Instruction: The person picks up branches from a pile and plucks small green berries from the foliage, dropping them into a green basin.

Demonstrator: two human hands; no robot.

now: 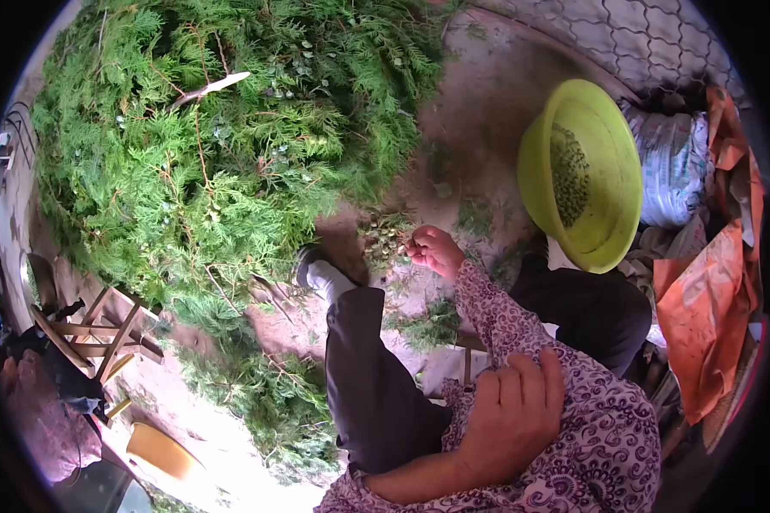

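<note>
Sunlit dirt floor (pixel 488 111), wire fence (pixel 633 34)

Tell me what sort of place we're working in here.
Most likely an outdoor yard or work area on bare ground. A big heap of cut evergreen branches lies on reddish dirt, wire mesh fencing runs behind, and a yellow-green basin holds small green picked bits.

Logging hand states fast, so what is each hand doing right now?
Left hand: holding nothing, fingers curled, resting on the right sleeve.
Right hand: closed on a green sprig.
</note>
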